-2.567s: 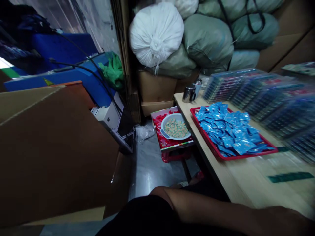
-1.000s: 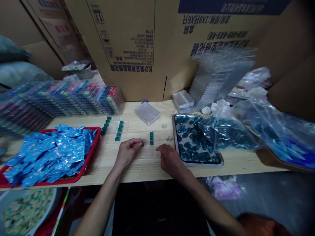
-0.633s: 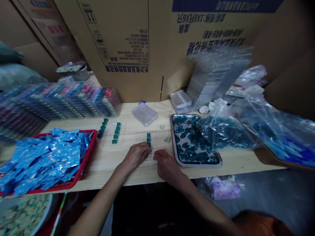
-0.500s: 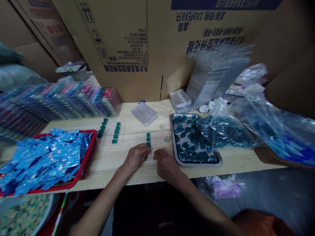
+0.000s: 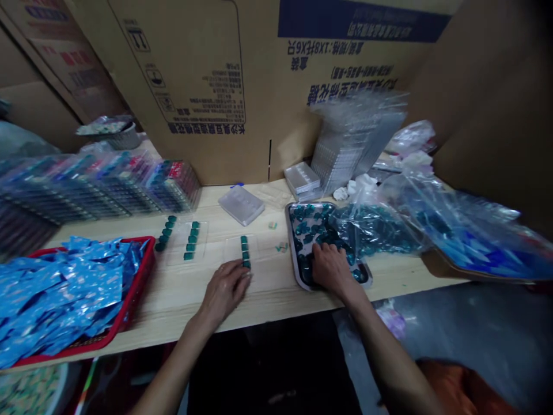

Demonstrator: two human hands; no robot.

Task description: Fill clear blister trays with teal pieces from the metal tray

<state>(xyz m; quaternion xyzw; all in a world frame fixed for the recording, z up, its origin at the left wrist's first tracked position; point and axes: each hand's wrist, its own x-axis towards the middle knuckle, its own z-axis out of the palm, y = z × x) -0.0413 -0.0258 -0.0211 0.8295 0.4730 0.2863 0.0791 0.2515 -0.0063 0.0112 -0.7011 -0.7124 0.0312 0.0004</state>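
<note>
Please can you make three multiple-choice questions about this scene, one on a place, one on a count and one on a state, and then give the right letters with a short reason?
1. Where is the right hand?
A. On the floor
B. In the metal tray
C. On a carton

2. How many short rows of teal pieces stand on the table?
A. One
B. Two
C. Three

3. How does the clear plastic bag lie?
A. Against the metal tray's edge
B. On a hook
C. Inside a basket

Answers:
1. B: the hand lies among the pieces, inside the rim.
2. C: three rows stand apart, left of the tray.
3. A: the bag overlaps the tray's right edge.
</note>
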